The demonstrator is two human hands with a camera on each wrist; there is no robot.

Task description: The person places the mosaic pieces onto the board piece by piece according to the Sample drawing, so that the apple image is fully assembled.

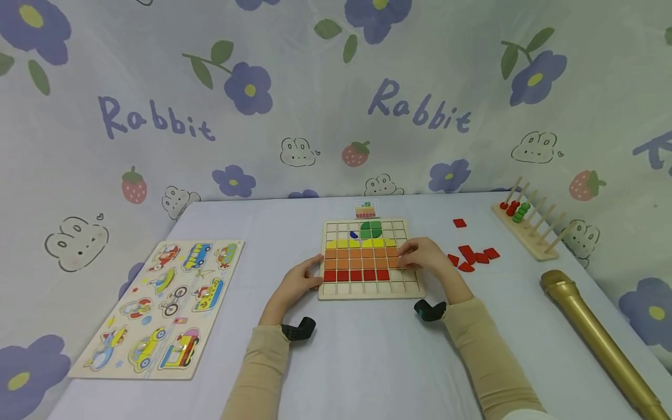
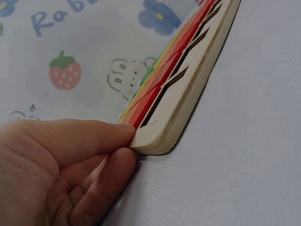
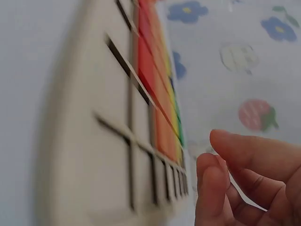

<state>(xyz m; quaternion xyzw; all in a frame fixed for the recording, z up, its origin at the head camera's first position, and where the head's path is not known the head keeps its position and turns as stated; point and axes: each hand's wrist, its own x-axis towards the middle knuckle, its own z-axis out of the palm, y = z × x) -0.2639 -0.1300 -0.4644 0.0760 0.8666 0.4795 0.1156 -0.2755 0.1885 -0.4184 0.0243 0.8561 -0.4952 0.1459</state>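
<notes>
A square wooden grid board (image 1: 370,296) lies in front of me. Green pieces (image 1: 371,229) and a small blue piece (image 1: 354,235) sit near its top, above a yellow row, two orange rows and a row of red tiles (image 1: 356,275). At the board's left edge, my left hand (image 1: 295,284) pinches the rim; the left wrist view shows its thumb (image 2: 101,134) over the corner. My right hand (image 1: 429,255) is beside the right edge, overlapping the orange rows' end. Its fingers (image 3: 214,183) are loosely bent, with nothing seen between them.
Loose red tiles (image 1: 466,254) lie right of the board. Behind it stands a small picture card (image 1: 366,210). A vehicle puzzle (image 1: 157,309) is at left. A pegged bead rack (image 1: 530,233) and a gold microphone (image 1: 598,338) are at right. A printed curtain (image 1: 315,116) hangs behind.
</notes>
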